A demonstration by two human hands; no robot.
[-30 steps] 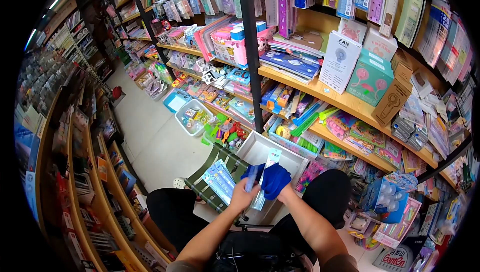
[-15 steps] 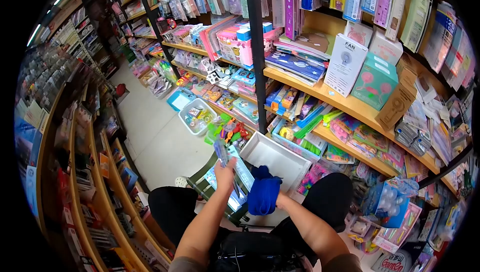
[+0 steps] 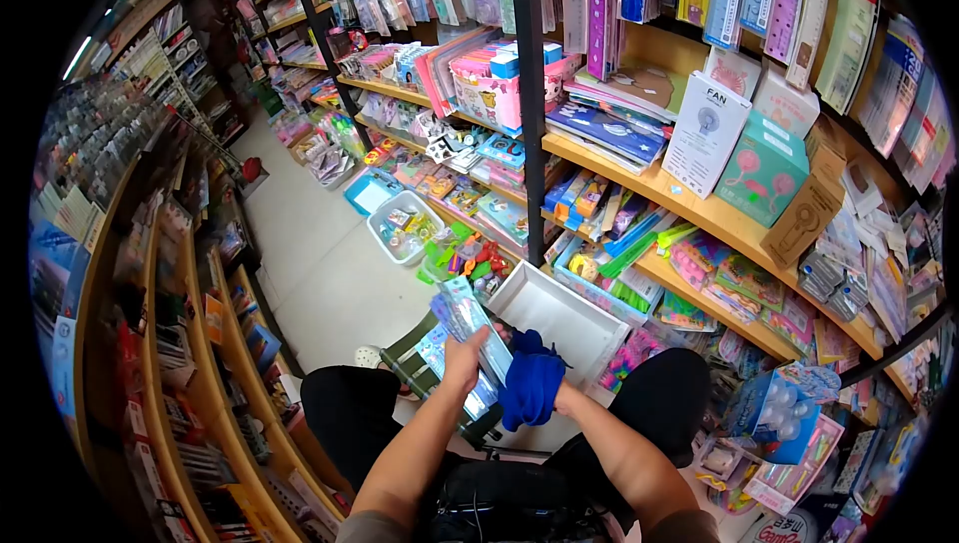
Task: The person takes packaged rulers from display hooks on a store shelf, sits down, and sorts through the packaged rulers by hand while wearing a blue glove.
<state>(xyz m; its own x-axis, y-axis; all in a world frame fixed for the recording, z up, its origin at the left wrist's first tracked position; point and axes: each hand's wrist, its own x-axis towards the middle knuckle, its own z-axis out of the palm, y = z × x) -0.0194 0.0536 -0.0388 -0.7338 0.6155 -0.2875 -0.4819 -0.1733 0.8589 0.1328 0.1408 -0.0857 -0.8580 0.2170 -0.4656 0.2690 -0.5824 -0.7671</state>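
Observation:
My left hand (image 3: 463, 359) is closed around flat, clear-and-light-blue plastic packets (image 3: 462, 308), tilted up and away from me. Their contents are too small to make out. A bunched blue cloth (image 3: 532, 388) covers the fingers of my right hand (image 3: 566, 399), which grips it just right of the packets. Between my knees is a dark green stool (image 3: 408, 361). More shiny blue packets (image 3: 434, 351) lie on it, under my left hand. Right behind the cloth sits a white open box (image 3: 584, 315).
Shelves of stationery rise on the right, with a fan box (image 3: 706, 133) and a green box (image 3: 764, 168). A white bin (image 3: 405, 228) and green and red toys (image 3: 470, 255) are on the floor ahead. Wooden book shelves (image 3: 205, 363) line the left.
My left hand has shifted slightly right, and its packets now show more of their broad face. The blue cloth is bunched differently beside them. The view has turned a little to the left.

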